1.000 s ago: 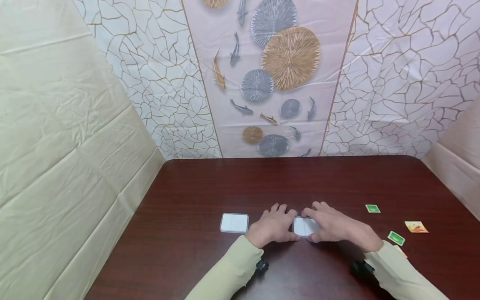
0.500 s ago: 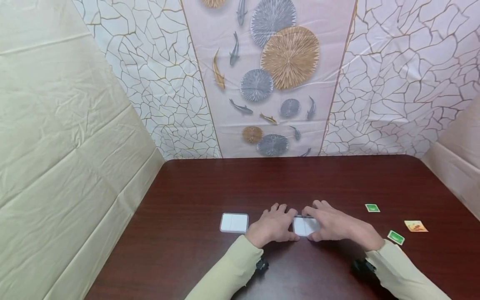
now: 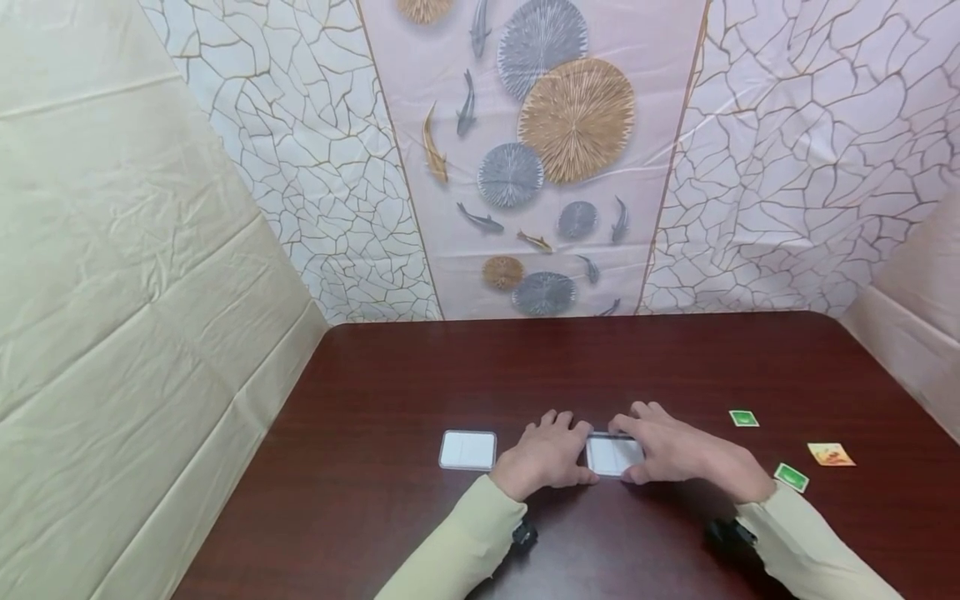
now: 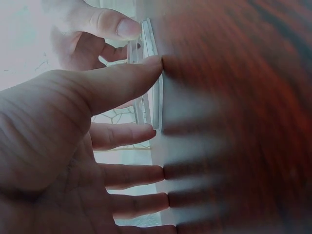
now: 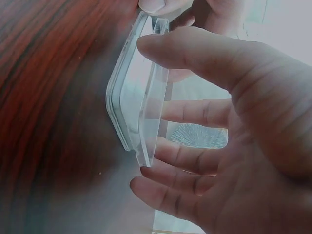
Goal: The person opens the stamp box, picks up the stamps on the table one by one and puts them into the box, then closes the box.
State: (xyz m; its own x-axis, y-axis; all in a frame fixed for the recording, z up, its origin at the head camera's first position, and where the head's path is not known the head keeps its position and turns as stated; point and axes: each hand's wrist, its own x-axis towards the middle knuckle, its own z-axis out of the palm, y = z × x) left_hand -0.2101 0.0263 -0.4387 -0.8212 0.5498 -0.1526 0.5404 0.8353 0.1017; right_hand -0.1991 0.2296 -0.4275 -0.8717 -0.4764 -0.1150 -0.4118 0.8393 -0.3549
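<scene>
A flat clear plastic case (image 3: 613, 455) with a white insert lies on the table between both hands. My left hand (image 3: 546, 452) pinches its base (image 4: 159, 105) at the left end, with thumb and index finger on opposite edges and the other fingertips on the tabletop. My right hand (image 3: 663, 446) holds the clear lid (image 5: 151, 112) between thumb and fingers at the right end. In the right wrist view the lid stands tilted away from the base, with a gap at the right end. Left of the left hand lies a similar white-faced case (image 3: 467, 450).
On the right of the dark wooden table (image 3: 525, 367) lie a green card (image 3: 743, 418), another green card (image 3: 791, 477) near the right sleeve, and an orange picture card (image 3: 831, 454). A patterned cloth (image 3: 540, 167) hangs behind the table.
My right hand has shifted slightly right, and the lid has moved a little with it. The left hand stays in place. A card corner beside the right sleeve is now hidden.
</scene>
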